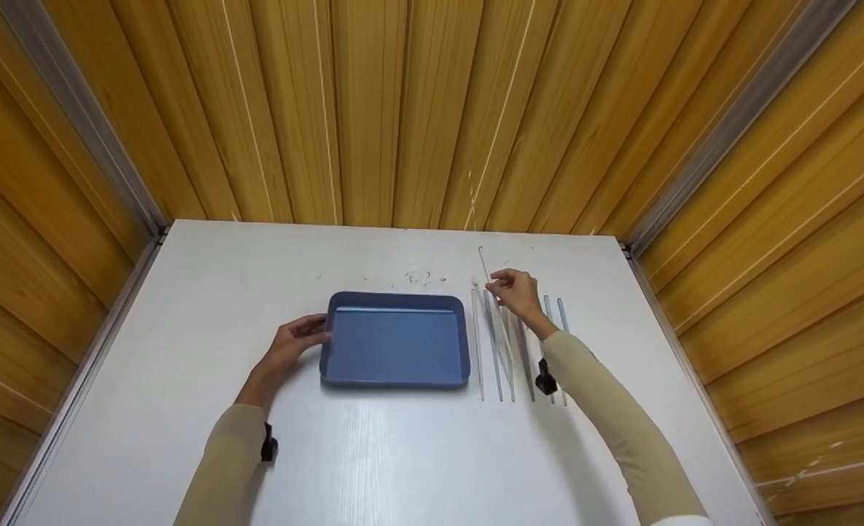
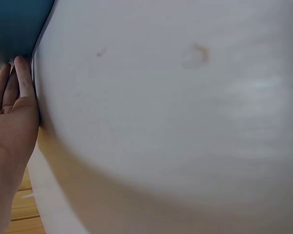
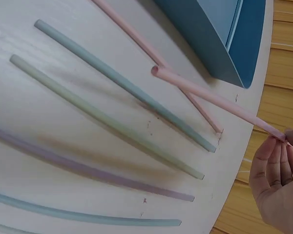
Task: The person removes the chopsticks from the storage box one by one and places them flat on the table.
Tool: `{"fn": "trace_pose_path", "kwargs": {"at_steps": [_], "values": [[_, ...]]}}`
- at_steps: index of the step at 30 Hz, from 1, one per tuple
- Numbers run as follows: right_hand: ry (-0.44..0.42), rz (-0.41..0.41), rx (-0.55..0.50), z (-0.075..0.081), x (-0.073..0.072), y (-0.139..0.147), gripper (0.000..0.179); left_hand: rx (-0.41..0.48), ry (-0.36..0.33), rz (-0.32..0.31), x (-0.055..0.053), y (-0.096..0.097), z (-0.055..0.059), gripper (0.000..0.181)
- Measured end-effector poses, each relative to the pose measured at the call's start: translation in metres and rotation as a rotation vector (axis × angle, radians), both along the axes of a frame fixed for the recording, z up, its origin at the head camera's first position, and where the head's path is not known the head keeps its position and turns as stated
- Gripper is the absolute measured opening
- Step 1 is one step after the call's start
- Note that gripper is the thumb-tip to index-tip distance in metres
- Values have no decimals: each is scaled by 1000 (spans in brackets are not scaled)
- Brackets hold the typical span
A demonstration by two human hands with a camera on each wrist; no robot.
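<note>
A blue rectangular tray (image 1: 395, 343) lies flat on the white table. My left hand (image 1: 301, 342) holds its left side, thumb at the rim; in the left wrist view the fingers (image 2: 24, 80) lie against the tray's outer wall. To the right of the tray, my right hand (image 1: 517, 294) pinches a pink straw (image 3: 210, 97) near its far end. That straw slants above the row, its near end raised over another pink straw (image 3: 132, 35). Under and beside the right hand lie a blue straw (image 3: 122, 83), a green straw (image 3: 102, 116) and a purple straw (image 3: 88, 168).
More blue straws (image 3: 83, 214) lie at the right end of the row. Small dark marks (image 1: 418, 277) spot the white table (image 1: 315, 460) behind the tray. Wood-patterned walls (image 1: 373, 109) stand along the back and both sides.
</note>
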State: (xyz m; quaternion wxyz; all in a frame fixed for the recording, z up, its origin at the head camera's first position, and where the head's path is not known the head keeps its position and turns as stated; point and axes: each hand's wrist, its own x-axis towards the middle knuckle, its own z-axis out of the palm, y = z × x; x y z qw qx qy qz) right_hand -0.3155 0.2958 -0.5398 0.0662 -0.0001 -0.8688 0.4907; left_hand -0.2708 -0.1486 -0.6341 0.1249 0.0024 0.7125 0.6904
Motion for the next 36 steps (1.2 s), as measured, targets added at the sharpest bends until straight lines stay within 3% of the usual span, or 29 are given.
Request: {"fn": "trace_pose_path", "kwargs": {"at_steps": [12, 23, 36], "values": [[-26, -73, 27, 2, 8, 51, 25, 7, 11, 4, 1, -1, -4, 57], [-72, -141, 41, -5, 18, 98, 26, 9, -14, 6, 2, -2, 0, 59], [-190, -125, 39, -5, 30, 147, 34, 5, 19, 2, 0, 0, -1, 57]]}}
